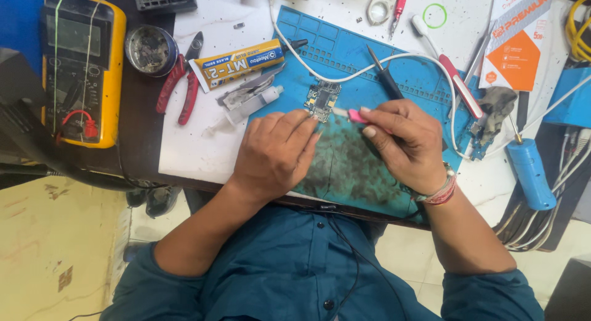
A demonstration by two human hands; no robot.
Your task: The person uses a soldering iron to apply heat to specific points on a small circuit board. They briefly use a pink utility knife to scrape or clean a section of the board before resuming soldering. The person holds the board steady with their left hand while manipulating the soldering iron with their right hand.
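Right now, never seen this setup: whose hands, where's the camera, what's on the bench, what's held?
One picture, from a camera worn on the person's head, looking down at their own bare hands. The left hand steadies a small green circuit board on a stained blue work mat. The right hand holds a pink-handled tool against the board's edge. Nearby lie a yellow multimeter, red-handled pliers, a yellow glue tube and a white cable.

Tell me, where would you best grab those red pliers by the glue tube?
Probably by the two red handles, coming from the near, lower side. The pliers lie flat with handles splayed toward the desk edge, while the dark jaws point up between the round tin and the glue tube, leaving little room there.
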